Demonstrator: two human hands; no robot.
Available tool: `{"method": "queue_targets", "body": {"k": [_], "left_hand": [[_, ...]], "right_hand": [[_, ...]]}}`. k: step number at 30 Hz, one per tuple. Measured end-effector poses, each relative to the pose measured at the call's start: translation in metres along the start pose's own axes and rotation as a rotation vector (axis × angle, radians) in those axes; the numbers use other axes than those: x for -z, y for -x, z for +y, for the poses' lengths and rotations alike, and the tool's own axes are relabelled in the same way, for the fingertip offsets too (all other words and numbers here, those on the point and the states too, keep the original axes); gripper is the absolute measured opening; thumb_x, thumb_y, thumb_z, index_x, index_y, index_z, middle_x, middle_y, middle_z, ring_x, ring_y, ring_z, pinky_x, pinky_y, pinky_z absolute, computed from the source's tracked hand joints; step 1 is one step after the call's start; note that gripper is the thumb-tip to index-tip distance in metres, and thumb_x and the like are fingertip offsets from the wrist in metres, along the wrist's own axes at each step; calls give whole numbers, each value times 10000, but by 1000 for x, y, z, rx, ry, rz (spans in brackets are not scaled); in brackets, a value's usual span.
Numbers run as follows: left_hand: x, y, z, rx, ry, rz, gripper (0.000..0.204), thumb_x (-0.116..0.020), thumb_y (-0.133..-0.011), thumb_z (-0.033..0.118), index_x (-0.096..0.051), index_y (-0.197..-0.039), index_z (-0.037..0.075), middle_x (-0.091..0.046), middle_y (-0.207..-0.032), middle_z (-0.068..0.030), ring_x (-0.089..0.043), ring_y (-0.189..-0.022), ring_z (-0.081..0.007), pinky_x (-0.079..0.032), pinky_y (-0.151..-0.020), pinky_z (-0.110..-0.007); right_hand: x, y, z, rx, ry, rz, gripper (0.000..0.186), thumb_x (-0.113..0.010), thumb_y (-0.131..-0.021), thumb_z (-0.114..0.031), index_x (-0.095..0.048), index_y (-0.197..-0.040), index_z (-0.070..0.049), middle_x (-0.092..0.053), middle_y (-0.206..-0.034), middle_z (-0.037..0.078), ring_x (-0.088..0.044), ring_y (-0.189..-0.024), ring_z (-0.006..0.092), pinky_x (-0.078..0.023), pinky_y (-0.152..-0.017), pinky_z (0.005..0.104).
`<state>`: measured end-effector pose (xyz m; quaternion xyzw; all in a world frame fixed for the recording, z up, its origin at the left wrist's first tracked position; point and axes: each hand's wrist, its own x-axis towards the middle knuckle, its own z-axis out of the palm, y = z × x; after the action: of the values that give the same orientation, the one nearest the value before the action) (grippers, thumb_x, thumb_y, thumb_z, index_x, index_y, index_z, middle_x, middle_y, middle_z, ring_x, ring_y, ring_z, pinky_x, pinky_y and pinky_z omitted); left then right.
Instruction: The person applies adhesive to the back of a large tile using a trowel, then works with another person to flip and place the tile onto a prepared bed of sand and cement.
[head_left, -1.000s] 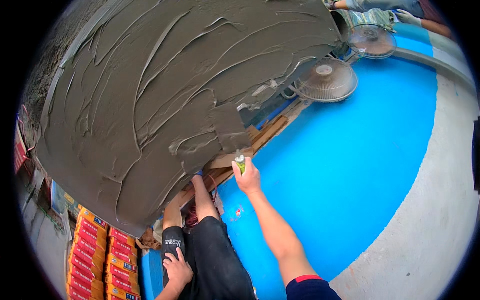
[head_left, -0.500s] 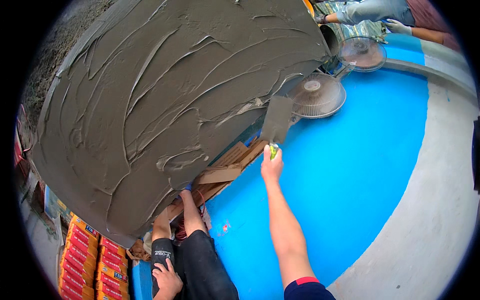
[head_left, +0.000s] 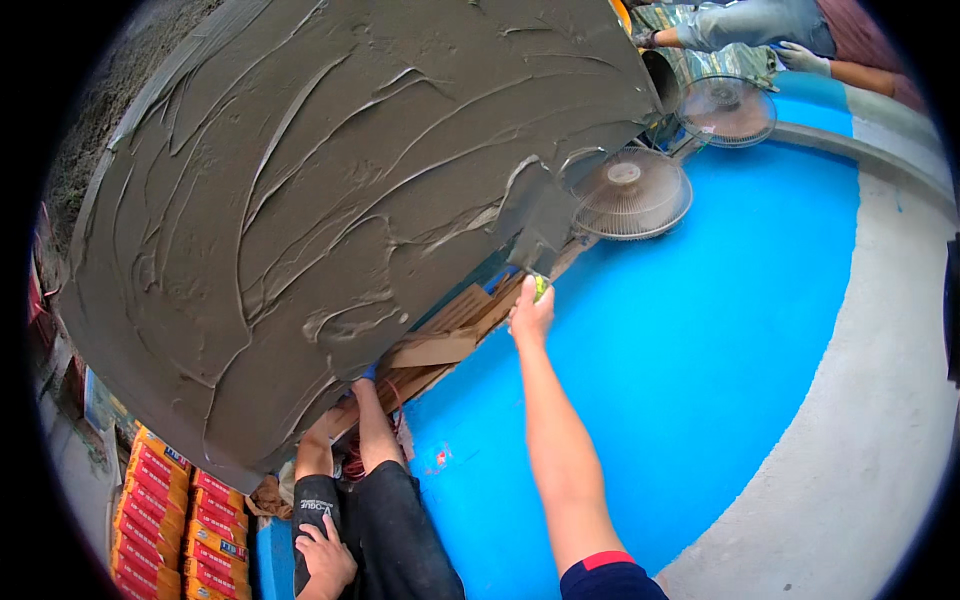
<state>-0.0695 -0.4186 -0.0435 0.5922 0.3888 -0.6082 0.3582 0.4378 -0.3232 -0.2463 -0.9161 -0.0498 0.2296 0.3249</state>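
Note:
My right hand grips the yellow-green handle of a flat trowel. The trowel's grey, mortar-smeared blade overlaps the right edge of a large surface of wet grey mortar, close beside a round fan. Curved ridges and swirls mark the mortar. With fingers spread, my left hand rests on my left thigh, over dark shorts. It holds nothing. My bare legs reach in under the mortar's near edge, where the feet are mostly hidden.
Two caged fans stand at the mortar's far right corner. Cardboard and wood pieces lie along its edge. Bright blue ground spreads rightward to a pale band. Stacked red-and-yellow packages stand lower left. A co-worker's gloved hand shows upper right.
My right hand has moved slightly left and up, carrying the trowel from beside the mortar's edge onto it. My left hand stays on my thigh.

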Motion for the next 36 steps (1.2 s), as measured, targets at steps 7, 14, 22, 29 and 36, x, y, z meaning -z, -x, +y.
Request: {"method": "queue_targets", "body": {"k": [7, 14, 22, 29, 36], "left_hand": [[-7, -1, -4, -1, -25, 17, 737, -483, -913, 373, -230, -1519, 39, -240, -1419, -419, -396, -1168, -558, -279, -1030, -583], [-9, -10, -1, -39, -70, 39, 704, -464, -929, 345, -229, -1520, 43, -238, -1424, -419, -413, -1165, -565, -282, -1038, -587], [-18, -6, -5, -34, -85, 103, 727, -485, -911, 354, -237, -1517, 38, -286, -1395, -410, -434, -1147, -550, -321, -1005, -562], [-5, -6, -6, -42, -48, 42, 684, -465, -939, 365, -261, -1511, 51, -290, -1403, -412, -441, -1156, -558, -299, -1037, -573], [-3, -4, -7, -50, -22, 80, 708, -496, -923, 376, -268, -1508, 49, -303, -1388, -413, -444, -1146, -556, -309, -1028, -569]], "right_hand": [[26, -25, -49, 74, -188, -80, 342, -536, -976, -427, -463, -970, -93, -483, -647, 12, -484, -455, 109, -401, -379, 283], [20, -66, -100, -66, -157, -382, 409, -488, -979, -501, -498, -926, -96, -483, -612, 7, -489, -465, 99, -405, -403, 255], [-38, 104, -40, 288, 231, -605, 492, -473, -961, -521, -519, -1039, -37, -650, -839, 230, -636, -767, 428, -496, -662, 475], [-71, 261, 6, 478, 310, -744, 452, -543, -934, -475, -488, -999, -31, -637, -835, 271, -619, -700, 472, -490, -569, 549], [-59, 260, 39, 620, 530, -416, 397, -626, -887, -452, -540, -973, -74, -644, -790, 145, -655, -626, 328, -509, -472, 422]]}}
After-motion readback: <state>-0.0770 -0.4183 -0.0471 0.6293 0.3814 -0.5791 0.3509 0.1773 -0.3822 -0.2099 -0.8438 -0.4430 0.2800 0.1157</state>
